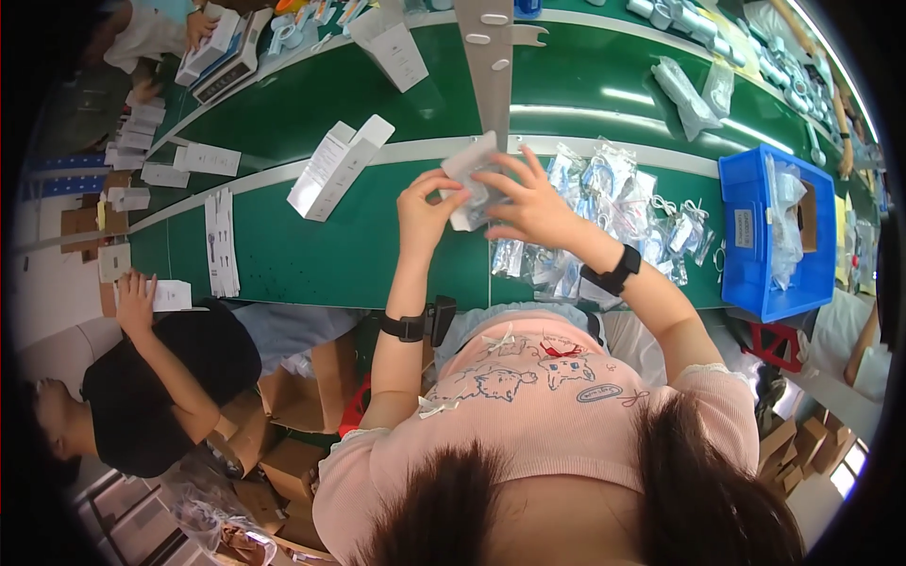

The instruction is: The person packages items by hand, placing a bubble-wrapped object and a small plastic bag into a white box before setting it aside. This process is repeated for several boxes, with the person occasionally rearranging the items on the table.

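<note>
A small white carton [464, 162], with something clear and plastic-looking at its front, is held up over the green table in front of me. My left hand [429, 209] is closed, thumb and fingers pinching the carton's left side. My right hand [535, 200] has its fingers spread, their tips over the carton's right side and the clear plastic. Whether those fingertips press on it is hard to tell. An open white box [338, 170] lies left of my hands. Many clear bags of blue and white parts [590, 203] are heaped beside my right hand.
On the right stands a blue bin [776, 236] holding plastic-wrapped things. Folded white sheets [223, 243] lie at the left. A metal post [486, 75] rises beyond my hands, with another white box [392, 52] past the rail. A co-worker's hand [137, 300] is at the left edge.
</note>
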Demonstrator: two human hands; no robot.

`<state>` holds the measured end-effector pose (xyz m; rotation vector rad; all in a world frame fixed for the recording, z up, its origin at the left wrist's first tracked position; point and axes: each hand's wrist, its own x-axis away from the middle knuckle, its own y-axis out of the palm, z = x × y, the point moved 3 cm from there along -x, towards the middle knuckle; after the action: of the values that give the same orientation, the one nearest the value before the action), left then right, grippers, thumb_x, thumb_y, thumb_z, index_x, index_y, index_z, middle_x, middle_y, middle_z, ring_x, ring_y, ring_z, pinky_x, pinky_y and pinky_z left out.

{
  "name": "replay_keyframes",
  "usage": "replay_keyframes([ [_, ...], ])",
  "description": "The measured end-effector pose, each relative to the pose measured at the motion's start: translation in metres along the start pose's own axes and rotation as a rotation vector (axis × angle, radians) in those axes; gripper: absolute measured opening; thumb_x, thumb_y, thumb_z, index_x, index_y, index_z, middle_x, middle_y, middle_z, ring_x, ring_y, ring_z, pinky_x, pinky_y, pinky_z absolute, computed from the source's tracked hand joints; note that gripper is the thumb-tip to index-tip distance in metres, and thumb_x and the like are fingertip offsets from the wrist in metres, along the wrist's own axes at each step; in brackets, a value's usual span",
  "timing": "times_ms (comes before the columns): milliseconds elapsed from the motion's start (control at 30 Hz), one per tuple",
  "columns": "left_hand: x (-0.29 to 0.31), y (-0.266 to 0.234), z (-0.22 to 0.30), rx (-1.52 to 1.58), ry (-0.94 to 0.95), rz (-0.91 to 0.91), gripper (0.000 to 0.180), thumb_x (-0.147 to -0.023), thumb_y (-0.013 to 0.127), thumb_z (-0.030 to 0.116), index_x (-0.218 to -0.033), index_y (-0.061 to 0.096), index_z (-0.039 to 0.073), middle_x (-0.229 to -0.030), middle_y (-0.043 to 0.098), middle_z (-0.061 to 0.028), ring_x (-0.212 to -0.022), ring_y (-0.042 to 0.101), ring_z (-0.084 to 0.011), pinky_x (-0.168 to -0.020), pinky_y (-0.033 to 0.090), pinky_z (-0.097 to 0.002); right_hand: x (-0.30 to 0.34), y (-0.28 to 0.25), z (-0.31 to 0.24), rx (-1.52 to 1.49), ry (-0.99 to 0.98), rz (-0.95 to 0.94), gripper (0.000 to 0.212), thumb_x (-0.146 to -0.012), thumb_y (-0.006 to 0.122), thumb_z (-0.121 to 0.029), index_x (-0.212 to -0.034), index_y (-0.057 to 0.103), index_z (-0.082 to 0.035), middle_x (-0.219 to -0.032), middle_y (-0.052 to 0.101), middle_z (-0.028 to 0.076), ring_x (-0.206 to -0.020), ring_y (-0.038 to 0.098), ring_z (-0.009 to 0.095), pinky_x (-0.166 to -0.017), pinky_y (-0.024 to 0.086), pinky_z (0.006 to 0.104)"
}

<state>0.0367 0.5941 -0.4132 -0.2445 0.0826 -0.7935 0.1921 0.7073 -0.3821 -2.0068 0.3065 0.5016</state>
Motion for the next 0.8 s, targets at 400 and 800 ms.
replay_keyframes([
  [400, -0.141, -0.103, -0.100, -1.167, -0.325, -0.044, 0.103, -0.049, 0.080, 0.035, -0.131, 0.024, 0.005, -0.115, 0.045, -0.0228, -0.110, 0.040, -0.0382, -0.090, 0.034, -0.0466, 0.036, 0.001, 0.052, -0.644, 0.699, 0.003, 0.100, -0.052, 0.080, -0.016, -0.132, 0.022, -0.001, -0.132, 0.030, 0.017, -0.122, 0.030, 0.026, -0.101, 0.026, 0.0319],
  [800, -0.009, 0.000, -0.066, -1.085, 0.059, -0.193, 0.090, -0.052, 0.080, 0.033, -0.121, 0.030, 0.003, -0.107, 0.045, -0.0158, -0.098, 0.042, -0.0324, -0.080, 0.037, -0.0421, 0.041, -0.078, 0.262, -0.348, 0.671, 0.584, 0.104, -0.053, 0.077, -0.010, -0.135, 0.013, -0.006, -0.130, 0.030, 0.013, -0.121, 0.030, 0.023, -0.099, 0.027, 0.0327],
])
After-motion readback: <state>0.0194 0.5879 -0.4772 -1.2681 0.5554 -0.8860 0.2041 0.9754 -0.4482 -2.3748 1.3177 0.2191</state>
